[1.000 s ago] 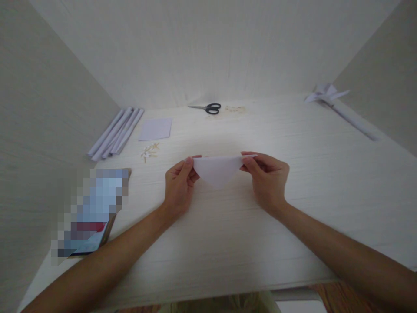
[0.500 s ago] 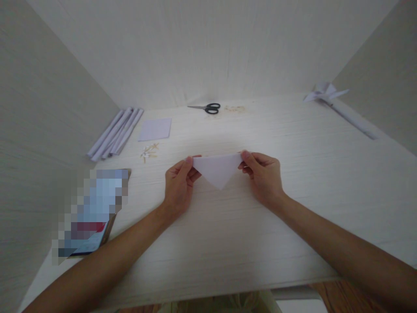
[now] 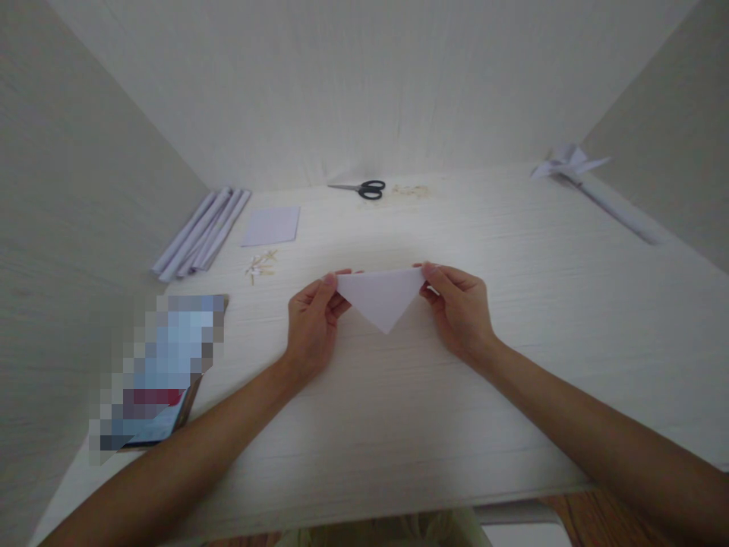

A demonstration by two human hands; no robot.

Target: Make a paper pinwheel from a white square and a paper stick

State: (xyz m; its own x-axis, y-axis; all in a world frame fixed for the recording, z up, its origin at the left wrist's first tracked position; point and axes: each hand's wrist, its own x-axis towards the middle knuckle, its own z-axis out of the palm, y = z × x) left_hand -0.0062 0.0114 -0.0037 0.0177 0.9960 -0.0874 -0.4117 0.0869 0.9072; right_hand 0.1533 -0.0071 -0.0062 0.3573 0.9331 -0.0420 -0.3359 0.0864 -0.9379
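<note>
A white paper triangle (image 3: 383,297) is pointing toward the table's near edge. The left hand (image 3: 312,319) is pinching its left corner. The right hand (image 3: 459,308) is pinching its right corner.

Both forearms are bare to the frame's edge; the left hand (image 3: 312,323) and right hand (image 3: 459,310) wear no gloves, rings or watch.

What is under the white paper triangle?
Under the white folded paper triangle is the pale wooden table. Nothing else shows, though the spot right beneath it is covered.
</note>
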